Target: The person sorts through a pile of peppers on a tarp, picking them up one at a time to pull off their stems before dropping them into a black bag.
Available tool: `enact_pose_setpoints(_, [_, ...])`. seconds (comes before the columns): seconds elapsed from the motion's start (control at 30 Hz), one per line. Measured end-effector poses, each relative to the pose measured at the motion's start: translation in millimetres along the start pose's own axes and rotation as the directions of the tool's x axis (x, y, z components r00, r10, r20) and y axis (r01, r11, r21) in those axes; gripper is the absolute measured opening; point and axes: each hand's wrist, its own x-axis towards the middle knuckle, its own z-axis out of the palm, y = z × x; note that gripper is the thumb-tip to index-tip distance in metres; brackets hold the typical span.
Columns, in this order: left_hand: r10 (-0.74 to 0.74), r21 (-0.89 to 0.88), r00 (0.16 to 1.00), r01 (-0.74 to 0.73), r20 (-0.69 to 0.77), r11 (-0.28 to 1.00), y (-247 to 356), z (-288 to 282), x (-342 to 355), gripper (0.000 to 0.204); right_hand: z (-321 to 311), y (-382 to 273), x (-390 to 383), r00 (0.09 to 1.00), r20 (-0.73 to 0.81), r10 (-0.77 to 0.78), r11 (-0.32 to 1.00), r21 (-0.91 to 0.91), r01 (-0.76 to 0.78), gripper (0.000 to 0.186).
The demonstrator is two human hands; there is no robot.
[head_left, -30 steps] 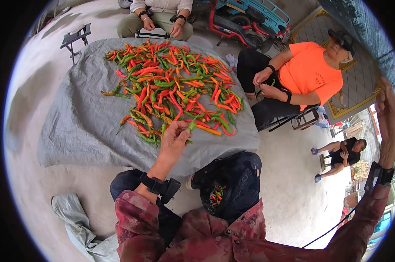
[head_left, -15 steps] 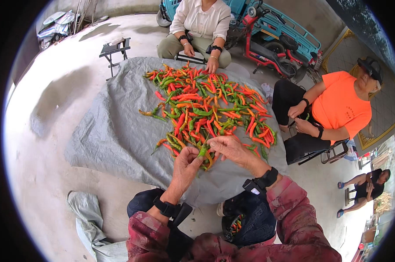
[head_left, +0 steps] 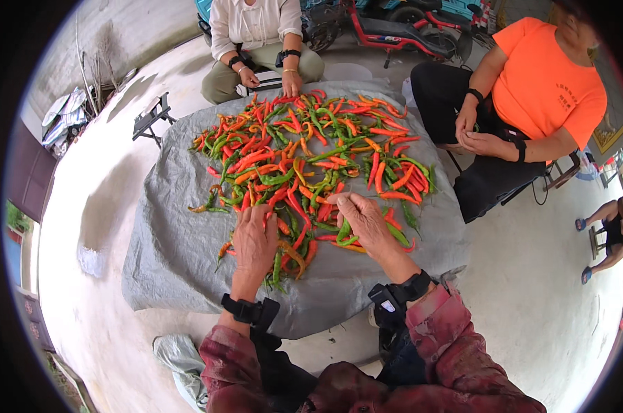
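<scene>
Red, orange and green chillies (head_left: pixel 277 178) are spread across the grey-covered surface (head_left: pixel 180 241). Some at the near side are covered by the left grip (head_left: pixel 255 239), and a green chilli (head_left: pixel 344 233) is seen just beside the right grip (head_left: pixel 368 224).

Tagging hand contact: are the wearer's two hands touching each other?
No, the left hand and right hand are apart, with peppers on the gray sheet showing between them.

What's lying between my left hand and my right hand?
Red, orange and green chili peppers lie on the grey sheet between your left hand and right hand, as the head view shows.
</scene>
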Motion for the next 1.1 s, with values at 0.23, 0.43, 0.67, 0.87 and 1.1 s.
enact_pose_setpoints(0.23, [-0.076,0.206,0.994,0.058,0.080,0.977,-27.9,26.9,5.8,0.022,-18.9,16.5,-3.8,0.996,0.016,-0.088,0.972,-0.216,0.090,0.030])
enact_pose_setpoints(0.43, [0.095,0.013,0.959,-0.103,0.268,0.995,15.7,36.0,-7.7,0.014,-15.7,13.9,1.8,0.996,-0.073,-0.052,0.984,-0.177,0.038,0.020])
enact_pose_setpoints(0.67, [-0.121,-0.411,0.978,0.182,0.169,0.893,25.2,22.9,-15.1,0.021,-7.5,8.1,4.7,0.998,0.046,0.040,0.986,-0.162,-0.032,0.031])
enact_pose_setpoints(0.87, [-0.140,-0.727,0.861,0.491,0.489,0.479,31.1,28.3,-25.7,0.033,12.2,3.7,-1.3,0.985,0.164,0.058,0.997,-0.065,-0.047,0.033])
enact_pose_setpoints(1.1, [-0.144,-0.663,0.834,0.516,0.532,0.542,27.0,24.7,-27.7,0.021,-5.3,15.5,9.8,0.993,-0.066,0.096,0.971,0.224,-0.079,0.028])
